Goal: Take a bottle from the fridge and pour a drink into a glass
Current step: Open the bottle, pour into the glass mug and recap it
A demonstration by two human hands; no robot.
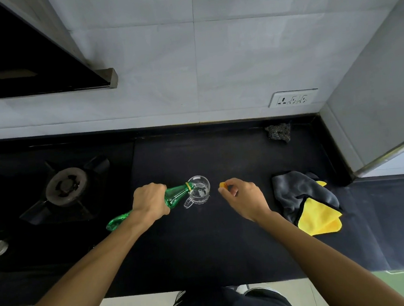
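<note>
Both forearms reach forward from the bottom corners of the view over the black worktop (205,246). The left hand (150,202) wraps its fingers round the middle of a green bottle (175,196), knuckles up, wrist bent slightly inward. The bottle is tipped nearly level, its base pointing back toward the left forearm and its open, yellow-ringed mouth resting over the rim of a clear glass mug (199,189). The mug stands on the worktop just right of that hand, handle turned toward the person, with clear liquid visible inside.

The right hand (243,195) hovers a little to the right of the mug, apart from it, fingers curled, pinching a small yellow cap (223,185) between thumb and fingertips.

Further right lies a crumpled grey-and-yellow cloth (308,199). A gas burner (66,187) sits to the left, a dark scrubber (278,132) at the back wall.
</note>
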